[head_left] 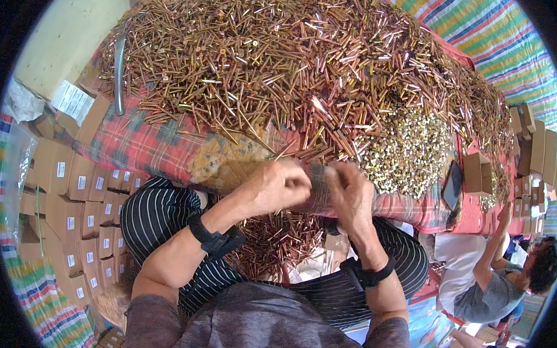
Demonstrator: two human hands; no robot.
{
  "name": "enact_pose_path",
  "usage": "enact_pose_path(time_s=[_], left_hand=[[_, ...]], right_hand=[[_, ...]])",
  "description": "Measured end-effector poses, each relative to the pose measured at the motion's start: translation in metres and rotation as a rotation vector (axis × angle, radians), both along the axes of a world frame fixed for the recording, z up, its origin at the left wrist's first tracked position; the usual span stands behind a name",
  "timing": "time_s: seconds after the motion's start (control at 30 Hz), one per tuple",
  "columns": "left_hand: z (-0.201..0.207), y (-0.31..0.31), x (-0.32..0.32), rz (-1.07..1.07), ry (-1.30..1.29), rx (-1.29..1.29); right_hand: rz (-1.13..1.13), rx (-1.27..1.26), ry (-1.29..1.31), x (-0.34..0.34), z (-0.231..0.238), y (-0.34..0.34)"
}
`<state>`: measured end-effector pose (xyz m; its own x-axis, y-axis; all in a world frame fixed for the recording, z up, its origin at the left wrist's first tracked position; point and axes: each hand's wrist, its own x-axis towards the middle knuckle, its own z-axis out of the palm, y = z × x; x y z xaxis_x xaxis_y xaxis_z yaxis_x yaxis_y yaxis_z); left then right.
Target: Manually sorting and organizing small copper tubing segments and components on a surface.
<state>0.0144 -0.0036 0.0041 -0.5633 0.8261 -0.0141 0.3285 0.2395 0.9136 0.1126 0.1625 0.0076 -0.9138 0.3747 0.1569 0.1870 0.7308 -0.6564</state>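
My left hand [279, 185] and my right hand [353, 195] are raised a little apart over the near edge of a cloth-covered work surface [140, 140]. The fingers of both are curled, with motion blur at the tips; whatever they pinch, if anything, is too small or hidden to name. Ahead of them spreads a big heap of thin copper-coloured metal rods [264, 67]. Just beyond my right hand lies a pile of small gold-coloured metal pieces, perhaps nuts [410, 152]. More rods [282, 236] are heaped below my hands, between my legs.
Small labelled cardboard boxes [72, 208] are stacked at the left. A curved metal bar [119, 74] rests against the heap's left end. To the right are a dark phone-like object [453, 183], an open carton [477, 174] and a seated person [497, 292] in grey.
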Motion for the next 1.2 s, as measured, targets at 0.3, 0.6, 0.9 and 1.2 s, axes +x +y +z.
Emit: enact_pose_path(time_s=[0.3,0.6,0.9,1.2], left_hand=[[-0.031,0.011,-0.016,0.364,0.61,-0.241],[-0.029,-0.007,-0.029,0.399,0.359,-0.195],[-0.012,-0.01,-0.021,0.425,-0.28,0.099],[-0.007,0.0,0.007,0.216,-0.895,0.245]], right_hand=[[-0.115,0.207,0.164,-0.03,-0.02,0.027],[0.034,0.314,0.098,-0.032,-0.019,-0.012],[-0.062,-0.377,-0.041,-0.018,-0.007,-0.009],[-0.056,-1.009,0.199,-0.014,-0.002,-0.011]])
